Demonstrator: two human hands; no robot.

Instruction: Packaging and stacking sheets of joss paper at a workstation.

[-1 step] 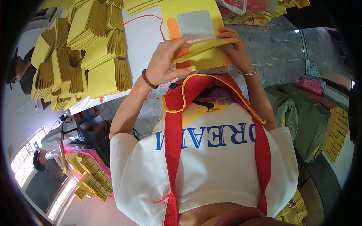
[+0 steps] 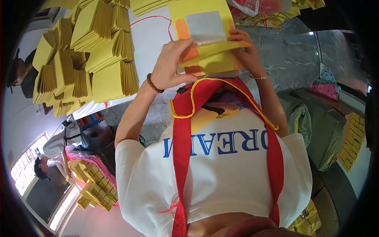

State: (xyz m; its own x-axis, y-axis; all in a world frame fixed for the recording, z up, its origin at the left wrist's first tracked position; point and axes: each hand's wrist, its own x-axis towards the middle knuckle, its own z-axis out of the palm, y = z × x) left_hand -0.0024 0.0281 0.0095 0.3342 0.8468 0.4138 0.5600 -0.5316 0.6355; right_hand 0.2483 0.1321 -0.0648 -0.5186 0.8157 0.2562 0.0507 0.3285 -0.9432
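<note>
A yellow paper sheet (image 2: 215, 66) with orange bands and a silvery square (image 2: 205, 24) lies at the near table edge, its near part folded up into a raised crease. My right hand (image 2: 245, 50) pinches the right end of that crease, fingers curled over it. At the left end, my left hand (image 2: 169, 65) rests against the paper, fingers and thumb stretched apart around the fold. Part of its fingers is hidden behind the raised paper. A red string (image 2: 152, 17) runs over the white table surface (image 2: 148, 43) beside it.
Many bundles of folded yellow paper (image 2: 96, 29) stand at the left of the table. Clear plastic and red material (image 2: 256, 7) lie at the far right. Another person (image 2: 59, 146) works at lower left by yellow stacks (image 2: 96, 185). Green-covered boxes (image 2: 316, 126) stand at right.
The folded paper's near layer has shifted slightly and shows more of its face below the crease. Both hands have barely moved.
</note>
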